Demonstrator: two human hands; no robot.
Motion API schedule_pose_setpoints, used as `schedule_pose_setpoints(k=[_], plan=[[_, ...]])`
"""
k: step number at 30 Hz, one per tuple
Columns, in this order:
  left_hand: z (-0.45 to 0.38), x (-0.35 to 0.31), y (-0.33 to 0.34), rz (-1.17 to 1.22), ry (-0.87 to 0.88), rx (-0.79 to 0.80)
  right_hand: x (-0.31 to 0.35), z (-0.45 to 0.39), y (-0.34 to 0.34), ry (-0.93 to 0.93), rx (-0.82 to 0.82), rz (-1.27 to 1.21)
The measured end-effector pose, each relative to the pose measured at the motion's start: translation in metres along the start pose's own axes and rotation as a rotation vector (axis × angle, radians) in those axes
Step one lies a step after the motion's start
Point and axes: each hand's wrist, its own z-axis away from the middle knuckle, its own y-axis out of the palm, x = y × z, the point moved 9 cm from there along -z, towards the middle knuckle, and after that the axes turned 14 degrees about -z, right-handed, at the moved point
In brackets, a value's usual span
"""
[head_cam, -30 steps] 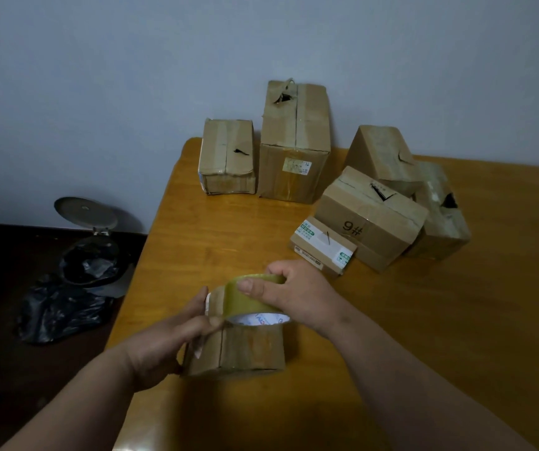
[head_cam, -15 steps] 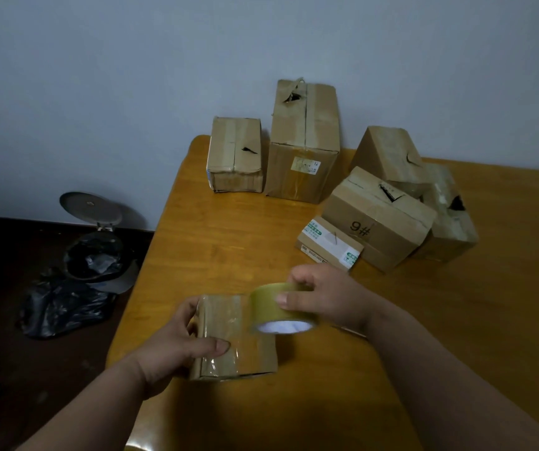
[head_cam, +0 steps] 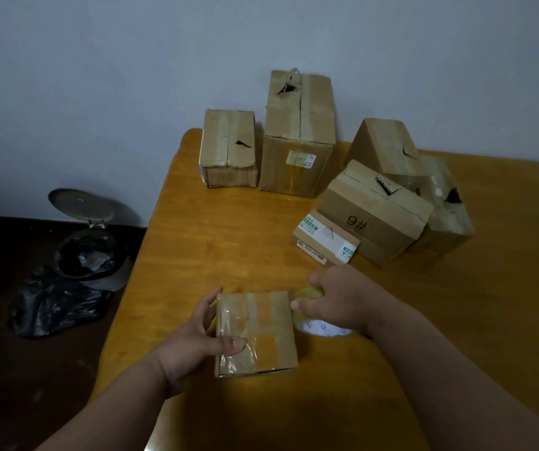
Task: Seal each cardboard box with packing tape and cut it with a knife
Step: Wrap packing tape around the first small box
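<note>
A small cardboard box (head_cam: pixel 261 333) lies near the front edge of the wooden table (head_cam: pixel 229 249), its top covered with glossy tape. My left hand (head_cam: pixel 196 340) grips the box's left side, thumb pressed on the top. My right hand (head_cam: pixel 336 301) grips the roll of packing tape (head_cam: pixel 313 327) just past the box's right edge, low by the table. No knife is in view.
Several more cardboard boxes stand at the back of the table: a small one (head_cam: pixel 229 148), a tall one (head_cam: pixel 297 131), a box marked 9# (head_cam: pixel 372 213), a flat labelled one (head_cam: pixel 325 239). On the floor to the left are an open bin (head_cam: pixel 82 242) and a black bag (head_cam: pixel 53 304).
My right hand has drawn the tape roll from the box's left across its top to the right edge. My left hand has kept its hold on the box.
</note>
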Motion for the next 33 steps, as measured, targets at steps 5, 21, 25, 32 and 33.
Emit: schedule_pose_setpoints(k=[5,21,25,32,33], plan=[[0.002,-0.005,0.015,-0.08,-0.043,0.061,-0.006,-0.004,0.004,-0.005,-0.007,0.026],[-0.006,-0.089,0.043,-1.462,0.425,-0.26,-0.033,0.009,0.011,0.077,0.079,-0.663],[-0.013,-0.082,0.046,-1.676,0.309,-0.288,-0.037,0.009,0.012,0.079,0.094,-0.638],[-0.027,-0.085,0.065,-1.768,0.185,-0.121,-0.039,0.001,0.013,0.066,0.062,-0.636],[-0.028,-0.087,0.073,-1.73,0.209,-0.106,-0.038,-0.002,0.013,0.064,0.062,-0.638]])
